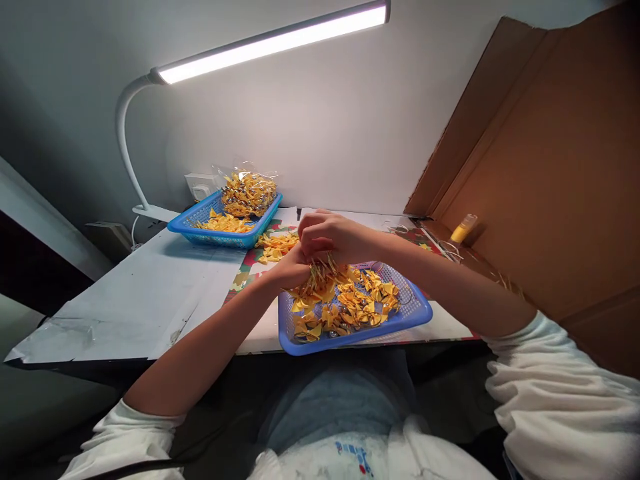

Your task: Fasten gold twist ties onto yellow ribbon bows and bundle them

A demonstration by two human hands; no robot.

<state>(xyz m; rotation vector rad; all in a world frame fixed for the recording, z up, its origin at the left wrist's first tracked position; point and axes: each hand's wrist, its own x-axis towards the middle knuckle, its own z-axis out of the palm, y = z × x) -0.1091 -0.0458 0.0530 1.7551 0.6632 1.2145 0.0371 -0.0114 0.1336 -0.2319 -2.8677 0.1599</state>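
Observation:
Above the near blue-violet basket (420,310), my left hand (294,268) is closed around a bunch of yellow ribbon bows (316,288) with thin gold wire ties. The wires spread out below the fingers and the bows hang over the basket's left part. My right hand (333,235) lies over the left one, its fingers curled in and touching it at the top of the bunch. What its fingertips grip is hidden. More yellow bows (367,300), some with small silvery bells among them, lie loose in the basket.
A blue basket (183,225) at the back left holds yellow pieces and a clear bag of bows (250,192). Loose yellow pieces (277,247) lie behind my hands. A lamp (275,43) hangs overhead. Cardboard (540,173) stands at right, near a small yellow container (463,229).

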